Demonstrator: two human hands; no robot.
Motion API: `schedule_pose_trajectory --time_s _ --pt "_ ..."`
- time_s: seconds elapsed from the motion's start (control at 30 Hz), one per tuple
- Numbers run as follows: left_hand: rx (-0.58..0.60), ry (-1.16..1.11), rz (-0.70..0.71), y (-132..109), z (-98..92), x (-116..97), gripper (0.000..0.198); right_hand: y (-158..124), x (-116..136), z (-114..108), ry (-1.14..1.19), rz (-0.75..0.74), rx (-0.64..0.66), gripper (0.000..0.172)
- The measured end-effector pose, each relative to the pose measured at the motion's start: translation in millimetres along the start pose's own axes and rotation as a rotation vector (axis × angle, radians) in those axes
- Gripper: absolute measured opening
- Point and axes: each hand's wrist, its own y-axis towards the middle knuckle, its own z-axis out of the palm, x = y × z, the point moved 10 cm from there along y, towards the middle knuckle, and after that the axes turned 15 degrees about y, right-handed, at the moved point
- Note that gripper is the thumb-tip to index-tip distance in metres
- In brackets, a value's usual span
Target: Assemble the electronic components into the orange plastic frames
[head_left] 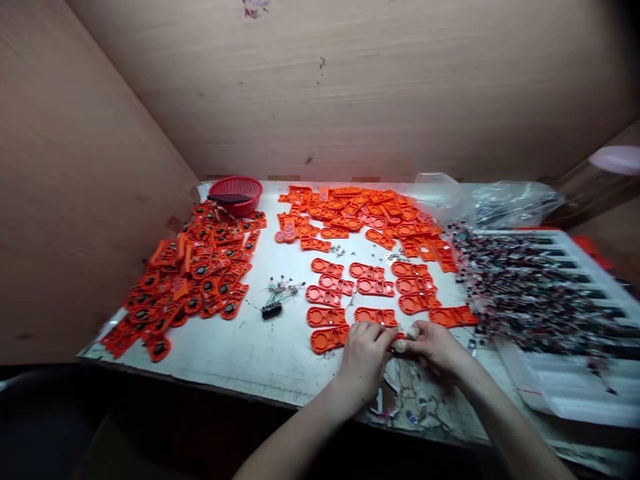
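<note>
Near the front edge of the table, my left hand [365,352] is closed on an orange plastic casing [399,337], mostly hidden by the fingers. My right hand [440,347] meets it from the right, thumb and finger pinched together at the casing, with whitish coverings on the fingertips. What the right fingers grip is too small to make out. Just beyond the hands lie several open orange shell halves [375,287] in loose rows, hollow side up. One shell half [329,339] sits right beside my left hand, and another [453,316] lies beyond my right wrist.
Orange casings with round black parts [203,270] are heaped left, near a red basket [245,200]. More orange shells [350,207] pile up at the back. Small metal bits [395,257], a black part with wires [271,310] and a white foam tray [590,393] of wired parts surround the rows.
</note>
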Motion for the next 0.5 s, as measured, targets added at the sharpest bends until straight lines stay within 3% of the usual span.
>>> schedule_pose_trajectory --time_s 0.1,0.17,0.23,0.3,0.4,0.5 --pt "-0.009 0.009 0.014 -7 -10.9 -4 0.031 7 -3 1 0.013 -0.044 0.032 0.065" --pt "-0.097 0.006 -0.012 -17 -33.0 12 0.044 6 -5 3 -0.006 -0.062 0.086 0.065" --pt "-0.254 0.048 -0.146 -35 -65.5 56 0.053 1 -5 4 -0.019 -0.080 0.140 0.062" --pt "-0.369 0.131 -0.377 -60 -92.2 121 0.048 -7 4 2 0.006 -0.138 0.160 0.060" --pt "-0.277 0.150 -0.437 -78 -92.8 191 0.039 -23 36 5 0.042 -0.324 0.100 0.058" --pt "-0.234 0.024 -0.412 -82 -85.3 217 0.031 -47 86 49 -0.128 -0.644 0.081 0.039"
